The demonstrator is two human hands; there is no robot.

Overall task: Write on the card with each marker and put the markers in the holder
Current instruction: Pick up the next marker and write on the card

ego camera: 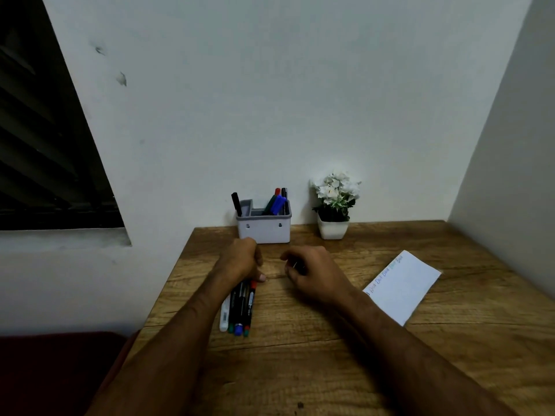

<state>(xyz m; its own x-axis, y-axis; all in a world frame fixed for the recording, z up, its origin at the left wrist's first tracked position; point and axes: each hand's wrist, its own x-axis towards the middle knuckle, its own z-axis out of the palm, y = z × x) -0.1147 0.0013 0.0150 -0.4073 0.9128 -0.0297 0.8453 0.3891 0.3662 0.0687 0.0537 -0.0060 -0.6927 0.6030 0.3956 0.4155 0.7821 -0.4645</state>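
Holder (264, 229) at the table's (330, 370) rear edge, against the wall (270, 100); markers (277, 202) stand in its right compartment, one marker (236, 204) at its left end; potted plant (335, 205) just right of holder. Left hand (241, 261) in front of holder, over the far ends of a row of markers (238, 307) lying on the table; right hand (312, 274) beside it to the right; card (401, 288) flat, right of that hand. Window (45, 145) in the wall, far left.

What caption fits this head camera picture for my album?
Left hand grips a bundle of markers on the wooden desk, near the holder and card.
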